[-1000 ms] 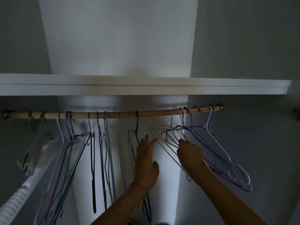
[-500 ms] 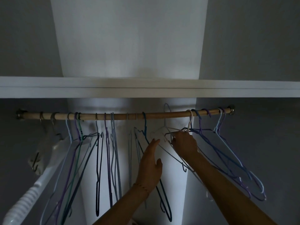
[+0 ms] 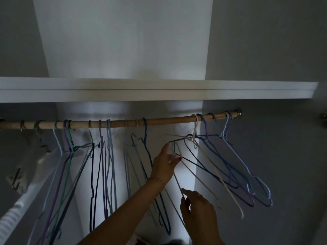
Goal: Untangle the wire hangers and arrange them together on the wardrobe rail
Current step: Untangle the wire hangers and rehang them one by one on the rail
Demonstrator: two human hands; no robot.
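Wooden rail [image 3: 159,121] under white shelf [image 3: 159,93]: wire hangers [image 3: 106,165] spread along it, right-end cluster [image 3: 230,165] interlocked (strands hard to separate in dim light). Left hand [image 3: 163,167] fingers spread among cluster's wires, grip unclear. Right hand [image 3: 199,212] pinches 1 thin wire; its wrist cut off below.

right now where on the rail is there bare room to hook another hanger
The wooden rail is bare between the blue hanger hook and the cream hanger hook, above the left hand. It is crowded to the right, where the tangled hangers cluster, and leftward, where hooks sit closely. The right hand pinches a wire lower down.
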